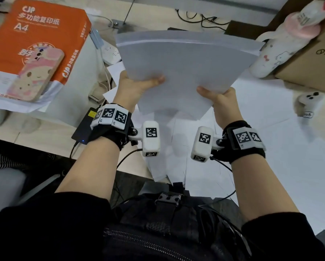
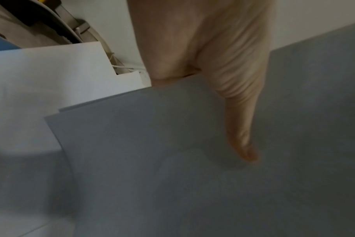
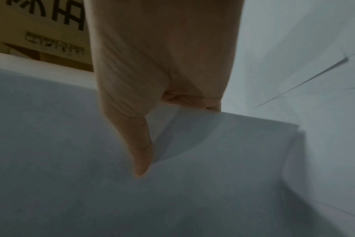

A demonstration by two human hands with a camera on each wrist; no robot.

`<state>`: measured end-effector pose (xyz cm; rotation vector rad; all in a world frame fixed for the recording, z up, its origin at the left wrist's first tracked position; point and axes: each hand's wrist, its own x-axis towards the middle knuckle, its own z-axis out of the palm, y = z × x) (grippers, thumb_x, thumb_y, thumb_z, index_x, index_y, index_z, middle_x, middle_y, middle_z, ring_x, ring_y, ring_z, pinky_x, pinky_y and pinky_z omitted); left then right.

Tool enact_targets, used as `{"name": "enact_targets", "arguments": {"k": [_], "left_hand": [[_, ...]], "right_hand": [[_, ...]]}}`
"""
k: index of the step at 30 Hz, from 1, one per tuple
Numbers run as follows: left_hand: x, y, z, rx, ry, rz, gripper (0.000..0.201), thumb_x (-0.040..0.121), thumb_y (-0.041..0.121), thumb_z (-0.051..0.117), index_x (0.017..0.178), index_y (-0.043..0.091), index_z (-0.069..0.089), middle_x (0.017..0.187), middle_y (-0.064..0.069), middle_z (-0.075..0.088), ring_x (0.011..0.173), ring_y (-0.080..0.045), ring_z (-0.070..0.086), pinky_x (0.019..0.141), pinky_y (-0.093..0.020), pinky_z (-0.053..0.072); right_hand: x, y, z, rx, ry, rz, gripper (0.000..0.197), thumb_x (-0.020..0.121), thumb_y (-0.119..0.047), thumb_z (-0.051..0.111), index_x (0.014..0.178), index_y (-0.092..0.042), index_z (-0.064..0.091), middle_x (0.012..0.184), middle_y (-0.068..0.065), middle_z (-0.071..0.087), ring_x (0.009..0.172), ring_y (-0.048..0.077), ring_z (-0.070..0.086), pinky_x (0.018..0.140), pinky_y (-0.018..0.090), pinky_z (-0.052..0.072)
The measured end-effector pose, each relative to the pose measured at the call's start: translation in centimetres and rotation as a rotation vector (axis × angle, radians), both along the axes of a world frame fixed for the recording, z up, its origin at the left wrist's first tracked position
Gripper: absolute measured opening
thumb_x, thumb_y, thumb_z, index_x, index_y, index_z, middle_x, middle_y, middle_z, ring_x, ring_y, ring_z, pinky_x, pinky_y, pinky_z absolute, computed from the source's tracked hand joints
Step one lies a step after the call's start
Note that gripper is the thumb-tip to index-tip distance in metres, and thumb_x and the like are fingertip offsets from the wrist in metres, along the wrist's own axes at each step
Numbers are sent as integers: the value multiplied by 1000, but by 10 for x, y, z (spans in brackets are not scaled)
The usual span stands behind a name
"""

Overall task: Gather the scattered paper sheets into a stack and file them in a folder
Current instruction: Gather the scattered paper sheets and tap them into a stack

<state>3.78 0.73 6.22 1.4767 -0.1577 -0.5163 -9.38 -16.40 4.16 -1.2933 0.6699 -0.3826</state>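
Observation:
I hold a stack of white paper sheets (image 1: 178, 66) up above the desk with both hands. My left hand (image 1: 139, 85) grips its left side, thumb lying on top and fingers hidden underneath. My right hand (image 1: 217, 96) grips the right side the same way. In the left wrist view the thumb (image 2: 239, 128) presses on the paper stack (image 2: 172, 160); in the right wrist view the thumb (image 3: 136, 136) lies across the paper stack (image 3: 192, 176). More loose sheets (image 1: 252, 132) lie spread on the desk below. No folder shows in any view.
An orange A4 paper ream box (image 1: 39, 34) with a pink-cased phone (image 1: 37, 74) on it sits at left. A cardboard box (image 1: 312, 59) and a white cartoon bottle (image 1: 271, 53) stand at right. A power strip (image 1: 110, 53), cables and a black adapter (image 1: 86, 125) lie nearby.

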Motion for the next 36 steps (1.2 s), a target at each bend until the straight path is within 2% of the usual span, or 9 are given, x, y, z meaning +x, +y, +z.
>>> {"name": "enact_targets", "arguments": {"k": [2,4,8,12,16,21,26,33,36], "left_hand": [[2,0,3,-8,-45,-43,28,66,-5,79,68,22,75,73,12,73,76,-2,69,71,-15,51],[3,1,4,-21,-73,-73,30,66,-3,80,65,26,75,76,11,73,78,-4,69,73,-18,52],[3,5,-2,-1,-56,-53,25,69,-2,77,74,22,72,74,14,73,77,-2,68,71,-16,51],[0,1,-7,33,-58,-65,29,67,3,82,86,18,67,77,14,73,80,-4,69,75,-19,51],[-1,0,-5,17,-62,-98,32,60,10,84,87,17,69,80,11,74,84,-6,69,77,-19,52],[4,5,0,20,-87,-154,36,52,24,88,84,22,71,85,9,74,89,-10,69,80,-22,52],[5,9,4,45,-129,-150,25,71,2,77,85,20,66,75,18,72,79,2,67,74,-14,50],[3,3,7,-22,-129,-104,36,63,-1,82,88,19,65,78,15,73,82,-3,69,76,-19,52],[2,-1,6,-34,-151,-119,30,65,-4,80,79,21,70,76,13,73,78,-3,69,74,-19,52]], "right_hand": [[0,-2,3,-10,-24,-17,29,67,-9,74,96,-6,69,96,7,71,94,21,67,93,34,52],[-3,-3,3,-13,-24,-2,31,70,-7,73,100,-2,68,101,10,71,98,23,67,94,35,52],[-9,-5,-3,7,19,25,45,71,-4,73,114,3,63,114,15,67,107,27,64,96,36,50],[-6,1,2,-51,48,22,38,68,-3,76,104,-8,67,105,9,69,99,21,66,90,31,52],[-3,1,7,-88,41,0,35,75,4,72,108,-6,65,102,6,69,93,13,66,86,24,52],[-4,-4,9,-102,20,-3,43,69,-3,76,110,1,65,108,13,69,101,23,65,93,34,51],[-10,-5,9,-114,50,22,45,65,-7,76,108,4,66,107,14,69,95,18,66,87,25,53],[-2,-2,13,-121,49,32,36,71,6,74,106,-2,66,105,12,69,98,20,66,91,30,53],[-3,-4,17,-135,13,14,36,71,6,74,106,-3,66,106,13,68,100,22,65,91,32,53]]}}
